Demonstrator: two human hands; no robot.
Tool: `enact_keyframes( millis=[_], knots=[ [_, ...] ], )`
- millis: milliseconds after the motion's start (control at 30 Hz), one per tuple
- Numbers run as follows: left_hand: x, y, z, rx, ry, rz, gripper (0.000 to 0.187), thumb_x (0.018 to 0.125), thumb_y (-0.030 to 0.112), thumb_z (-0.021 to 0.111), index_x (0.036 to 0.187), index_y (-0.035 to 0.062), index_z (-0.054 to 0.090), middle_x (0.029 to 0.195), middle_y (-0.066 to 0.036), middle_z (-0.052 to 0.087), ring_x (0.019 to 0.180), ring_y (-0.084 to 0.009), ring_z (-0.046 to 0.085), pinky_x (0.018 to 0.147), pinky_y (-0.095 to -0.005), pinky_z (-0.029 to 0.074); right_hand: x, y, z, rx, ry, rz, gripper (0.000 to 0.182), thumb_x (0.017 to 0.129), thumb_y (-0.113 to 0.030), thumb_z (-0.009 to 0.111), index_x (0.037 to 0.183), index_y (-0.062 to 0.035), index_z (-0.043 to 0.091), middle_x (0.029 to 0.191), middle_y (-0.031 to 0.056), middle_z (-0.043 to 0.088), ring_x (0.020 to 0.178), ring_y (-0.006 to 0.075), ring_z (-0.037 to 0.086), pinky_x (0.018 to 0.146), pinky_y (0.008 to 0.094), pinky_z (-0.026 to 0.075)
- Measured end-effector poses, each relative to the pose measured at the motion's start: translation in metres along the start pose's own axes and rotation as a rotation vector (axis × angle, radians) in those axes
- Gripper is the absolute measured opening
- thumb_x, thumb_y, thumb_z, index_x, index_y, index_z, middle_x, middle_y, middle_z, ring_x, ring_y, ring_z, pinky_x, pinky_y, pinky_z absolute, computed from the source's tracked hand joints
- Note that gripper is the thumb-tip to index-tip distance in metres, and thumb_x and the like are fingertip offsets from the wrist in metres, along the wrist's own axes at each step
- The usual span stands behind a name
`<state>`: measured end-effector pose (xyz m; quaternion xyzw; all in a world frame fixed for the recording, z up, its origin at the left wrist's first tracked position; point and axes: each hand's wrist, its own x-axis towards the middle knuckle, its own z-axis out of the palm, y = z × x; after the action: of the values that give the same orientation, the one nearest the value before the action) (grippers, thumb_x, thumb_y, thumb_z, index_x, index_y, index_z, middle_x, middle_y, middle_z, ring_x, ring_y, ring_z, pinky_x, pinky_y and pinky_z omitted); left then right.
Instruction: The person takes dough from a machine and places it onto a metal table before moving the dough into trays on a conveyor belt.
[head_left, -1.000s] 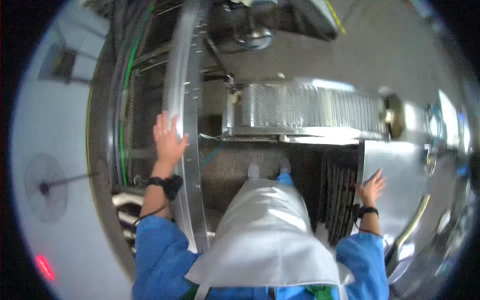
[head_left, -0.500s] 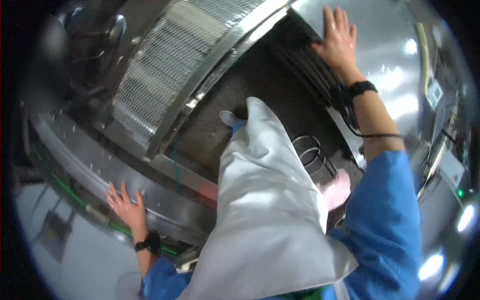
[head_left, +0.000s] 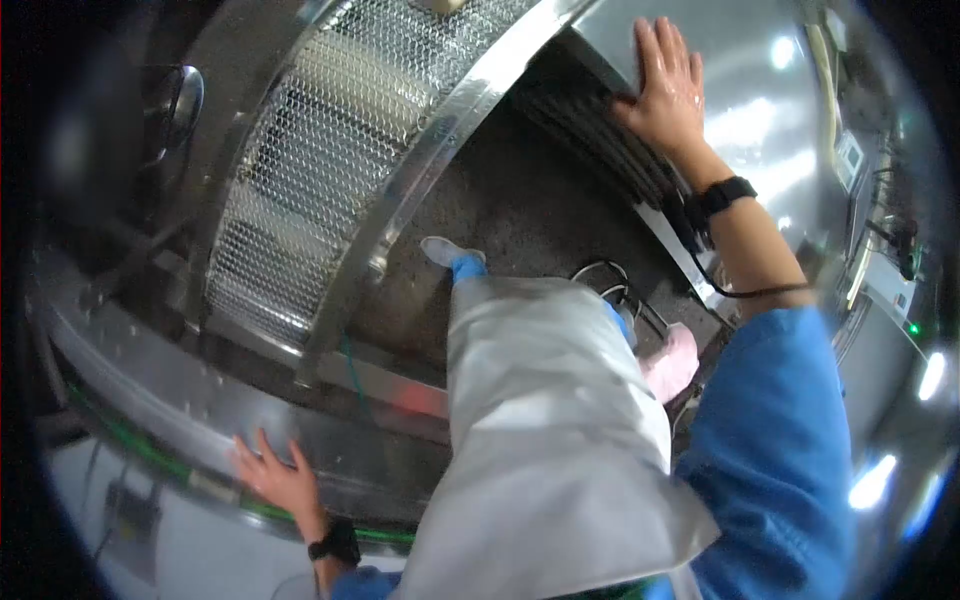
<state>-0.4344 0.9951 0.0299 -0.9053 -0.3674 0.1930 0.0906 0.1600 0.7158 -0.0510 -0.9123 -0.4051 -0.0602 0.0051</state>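
White apron (head_left: pixel 550 400) fills the bottom middle, with a blue sleeve (head_left: pixel 770 430) on the right arm. There's 1 black band on each wrist. Right hand (head_left: pixel 665 95) is spread wide, palm down at the edge of a shiny metal top (head_left: pixel 740 100), thumb out toward a dark ribbed part (head_left: pixel 600 140) just beside it. Left hand (head_left: pixel 280 480) is spread wide too, fingers fanned over a metal rail (head_left: pixel 100 340); can't really tell if it's touching. So that's 2 hands, fingers apart on both.

The mesh belt (head_left: pixel 310 190) sits past the rail, upper left, well apart from the right hand, with a bright metal edge along its near side. Down on the dark floor (head_left: pixel 470 230) there's 1 light shoe (head_left: pixel 450 252), plus a looped cable (head_left: pixel 605 270) near something pink (head_left: pixel 675 365), too unclear to name. Farther off right: a small display (head_left: pixel 848 155) and 1 green light (head_left: pixel 913 328).
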Motion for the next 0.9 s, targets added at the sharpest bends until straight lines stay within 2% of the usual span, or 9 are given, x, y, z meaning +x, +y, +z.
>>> enact_keyframes(
  millis=[100,467,567,700,733,767,833,867,900],
  knots=[
    [-0.001,0.001,-0.003,-0.053,-0.052,-0.061,0.047,0.086,0.032,0.060,0.128,0.0119,0.054,0.149,-0.015,0.032,0.137,-0.0428,0.026,0.110,-0.0532,0.026,-0.001,0.006,0.001,0.003,-0.054,0.034,0.107,0.064,-0.026,0.082,0.149,-0.0166,0.019,0.153,0.0175,0.022,0.142,0.0329,0.021,0.112,0.0554,0.017],
    [-0.004,0.002,-0.028,-0.134,-0.087,-0.109,0.059,0.072,0.025,0.068,0.125,0.0052,0.051,0.149,-0.019,0.030,0.137,-0.0422,0.024,0.112,-0.0539,0.021,0.009,-0.003,-0.035,0.011,-0.238,0.140,0.109,0.062,-0.023,0.081,0.149,-0.0132,0.016,0.155,0.0179,0.015,0.144,0.0331,0.014,0.116,0.0534,0.012],
    [-0.001,0.004,-0.036,-0.148,-0.129,-0.104,0.062,0.075,0.029,0.067,0.128,0.0026,0.048,0.148,-0.021,0.029,0.136,-0.0444,0.025,0.109,-0.0568,0.022,0.012,-0.001,-0.041,0.021,-0.270,0.155,0.108,0.063,-0.023,0.081,0.149,-0.0110,0.018,0.154,0.0191,0.015,0.144,0.0333,0.013,0.116,0.0536,0.012],
    [-0.008,0.012,-0.044,-0.159,0.008,-0.037,0.064,0.069,0.021,0.071,0.125,-0.0001,0.049,0.145,-0.026,0.031,0.134,-0.0468,0.026,0.109,-0.0566,0.023,0.011,0.004,-0.051,0.050,-0.306,0.165,0.107,0.062,-0.023,0.080,0.149,-0.0093,0.018,0.154,0.0208,0.015,0.144,0.0335,0.013,0.115,0.0539,0.011],
    [-0.007,0.019,-0.057,-0.142,-0.082,-0.064,0.064,0.076,0.023,0.069,0.130,-0.0014,0.046,0.145,-0.026,0.031,0.134,-0.0451,0.027,0.109,-0.0549,0.024,0.011,0.006,-0.053,0.073,-0.296,0.167,0.106,0.062,-0.023,0.078,0.148,-0.0087,0.019,0.154,0.0212,0.015,0.144,0.0336,0.013,0.115,0.0542,0.010],
    [-0.002,0.019,-0.054,-0.143,-0.057,-0.047,0.064,0.076,0.023,0.069,0.130,-0.0014,0.046,0.145,-0.026,0.031,0.134,-0.0451,0.027,0.109,-0.0549,0.024,0.011,0.007,-0.052,0.067,-0.275,0.189,0.106,0.062,-0.023,0.078,0.148,-0.0087,0.019,0.154,0.0212,0.015,0.144,0.0336,0.013,0.115,0.0542,0.010],
    [-0.008,0.009,-0.040,-0.023,0.025,0.000,0.057,0.079,0.038,0.065,0.124,0.0041,0.057,0.139,-0.025,0.042,0.131,-0.0395,0.036,0.109,-0.0525,0.026,0.010,0.011,-0.051,0.100,-0.272,0.155,0.104,0.063,-0.024,0.077,0.148,-0.0079,0.019,0.153,0.0220,0.016,0.144,0.0339,0.013,0.115,0.0546,0.009],
    [-0.014,0.002,-0.033,-0.013,-0.122,-0.041,0.065,0.080,0.041,0.065,0.132,0.0048,0.050,0.144,-0.028,0.033,0.135,-0.0428,0.029,0.111,-0.0530,0.023,0.007,0.012,-0.051,0.094,-0.266,0.168,0.104,0.063,-0.024,0.077,0.148,-0.0079,0.019,0.153,0.0220,0.016,0.144,0.0339,0.013,0.115,0.0546,0.009],
    [-0.013,0.011,-0.040,-0.016,-0.111,-0.033,0.065,0.080,0.041,0.065,0.132,0.0048,0.050,0.144,-0.028,0.033,0.135,-0.0428,0.029,0.111,-0.0530,0.023,0.007,0.013,-0.051,0.099,-0.270,0.152,0.103,0.063,-0.024,0.076,0.148,-0.0069,0.021,0.153,0.0228,0.017,0.144,0.0340,0.013,0.115,0.0548,0.008]
  ],
)
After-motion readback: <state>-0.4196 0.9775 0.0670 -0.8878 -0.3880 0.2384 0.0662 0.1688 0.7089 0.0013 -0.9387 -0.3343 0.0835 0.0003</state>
